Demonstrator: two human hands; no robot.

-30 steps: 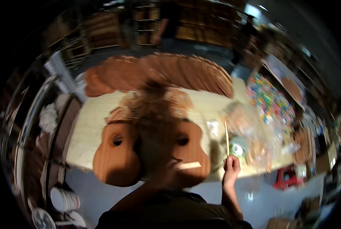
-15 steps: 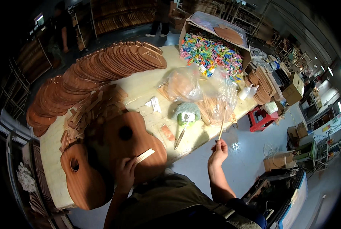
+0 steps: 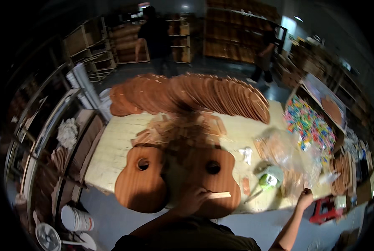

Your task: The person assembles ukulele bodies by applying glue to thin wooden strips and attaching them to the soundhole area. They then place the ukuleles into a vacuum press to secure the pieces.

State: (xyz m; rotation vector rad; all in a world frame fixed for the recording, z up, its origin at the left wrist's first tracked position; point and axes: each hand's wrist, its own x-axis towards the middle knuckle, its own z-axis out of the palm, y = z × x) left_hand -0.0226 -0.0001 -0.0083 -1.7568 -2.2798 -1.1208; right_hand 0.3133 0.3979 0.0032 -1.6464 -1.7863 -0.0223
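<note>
My left hand (image 3: pixel 193 201) is closed around a few short pale wooden strips (image 3: pixel 219 195). It holds them over the lower part of a brown guitar-shaped wooden body (image 3: pixel 224 178) with a round sound hole. To its left lies a second such body (image 3: pixel 133 190), partly in shadow. Off the table's front right edge, my right hand (image 3: pixel 305 198) is closed in a pinch. Half a second earlier a thin wooden strip showed in it; blur now makes the strip hard to see against the clear plastic bags (image 3: pixel 279 146).
Behind the bodies lie loose wood pieces (image 3: pixel 174 129) and a long row of overlapping thin wooden plates (image 3: pixel 187 94). On the right are a green-and-white container (image 3: pixel 271 178), a box of colourful clips (image 3: pixel 308 125) and a red stool (image 3: pixel 324 210). Two people stand beyond the table.
The view has swung left, so the table and bodies appear farther right and more level. My left hand still holds the strips; my right hand stays out to the right.
</note>
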